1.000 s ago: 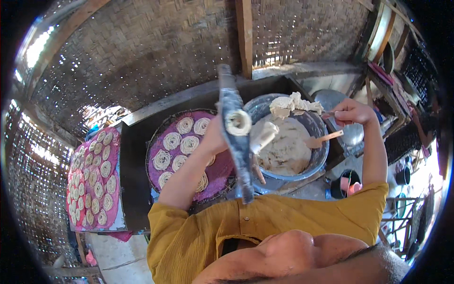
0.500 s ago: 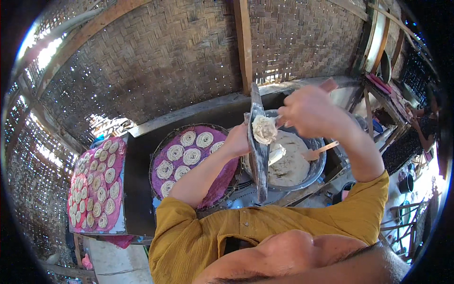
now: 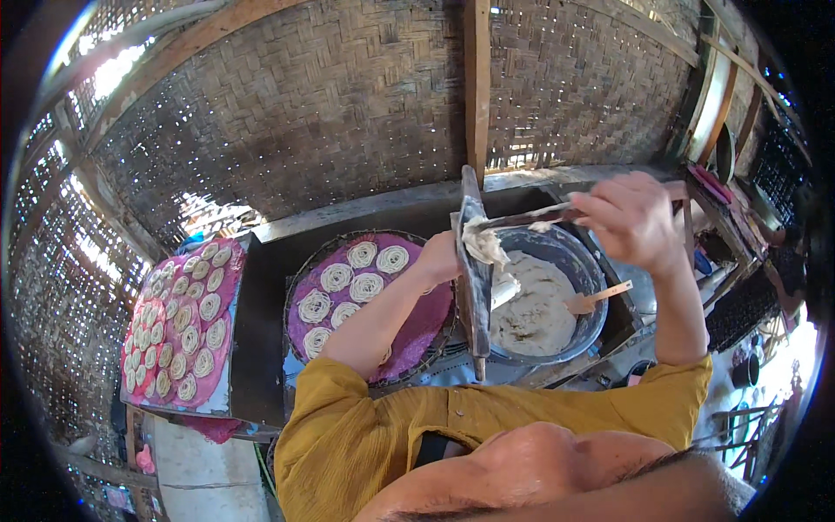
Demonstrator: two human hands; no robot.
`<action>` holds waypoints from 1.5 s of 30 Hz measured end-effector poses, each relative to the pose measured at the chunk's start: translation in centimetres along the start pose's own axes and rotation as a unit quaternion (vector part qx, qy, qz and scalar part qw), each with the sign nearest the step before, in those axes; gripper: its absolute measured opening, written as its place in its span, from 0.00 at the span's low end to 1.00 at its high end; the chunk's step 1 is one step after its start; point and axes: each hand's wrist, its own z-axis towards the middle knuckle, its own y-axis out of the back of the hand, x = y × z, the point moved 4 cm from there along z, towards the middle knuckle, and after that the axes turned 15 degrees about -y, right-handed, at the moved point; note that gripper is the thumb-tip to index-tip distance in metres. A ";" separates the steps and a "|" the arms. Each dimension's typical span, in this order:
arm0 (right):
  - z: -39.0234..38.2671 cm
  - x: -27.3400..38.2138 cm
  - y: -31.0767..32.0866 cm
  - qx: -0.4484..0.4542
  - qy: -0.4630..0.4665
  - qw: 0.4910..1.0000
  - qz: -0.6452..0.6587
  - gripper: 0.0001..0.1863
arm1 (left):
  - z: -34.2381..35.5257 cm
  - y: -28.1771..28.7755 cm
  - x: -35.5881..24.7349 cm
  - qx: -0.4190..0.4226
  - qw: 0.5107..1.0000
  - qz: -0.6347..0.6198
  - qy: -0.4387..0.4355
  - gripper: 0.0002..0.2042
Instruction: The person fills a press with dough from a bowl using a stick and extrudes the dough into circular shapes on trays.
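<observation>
My left hand (image 3: 441, 257) grips the side of a long, flour-smeared wooden press (image 3: 477, 304), some of its fingers hidden behind the wood. The press is held over the gap between a round tray and a basin. My right hand (image 3: 633, 217) is closed around a flat wooden stick (image 3: 531, 217), whose far end touches a lump of pale dough (image 3: 484, 244) at the press's opening. Smears of dough cling along the stick. Below, a grey metal basin (image 3: 600, 315) holds more soft dough (image 3: 532, 304), with a light wooden spatula (image 3: 600, 297) standing in it.
On the round woven tray (image 3: 290, 322), coiled dough rounds (image 3: 365, 288) lie on purple cloth. Farther left, a tilted board with pink cloth (image 3: 228, 326) carries many more. A woven bamboo wall (image 3: 348, 113) with a wooden post (image 3: 476, 87) stands behind the dark counter.
My right hand has moved right, drawing back from the press, so the stick now shows at length. The dough on the press looks smaller and hangs over its edge. My left hand keeps its grip.
</observation>
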 end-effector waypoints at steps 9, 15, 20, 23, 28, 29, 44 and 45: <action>-0.6 2.2 -5.1 0.098 0.086 0.991 -0.028 0.07 | 0.5 -1.4 -1.7 0.048 0.994 0.063 0.072 0.23; 0.6 0.6 -4.2 0.086 0.104 0.991 0.022 0.13 | 0.7 -1.0 -1.4 0.072 0.992 0.047 0.091 0.24; 0.2 -3.1 1.2 0.007 -0.039 0.999 0.023 0.09 | 0.3 1.0 0.3 -0.011 0.988 -0.147 0.045 0.12; -0.4 -2.8 1.4 0.023 -0.059 0.997 0.047 0.10 | 0.1 1.1 0.6 -0.056 0.967 -0.246 0.041 0.10; 0.0 -2.0 -0.7 0.084 -0.045 0.995 0.017 0.10 | 0.0 0.0 1.1 0.000 0.999 -0.053 -0.003 0.13; 0.3 -1.9 -0.9 0.085 -0.046 0.995 0.009 0.09 | 0.0 -0.1 0.8 0.002 0.998 -0.055 -0.001 0.13; -0.5 2.6 -6.8 0.143 0.058 0.988 0.008 0.05 | 0.5 -0.6 -0.4 0.059 0.987 0.088 0.123 0.20; -0.4 1.7 -5.1 0.118 0.006 0.993 0.008 0.07 | 0.4 -0.1 0.3 0.076 0.982 0.120 0.124 0.19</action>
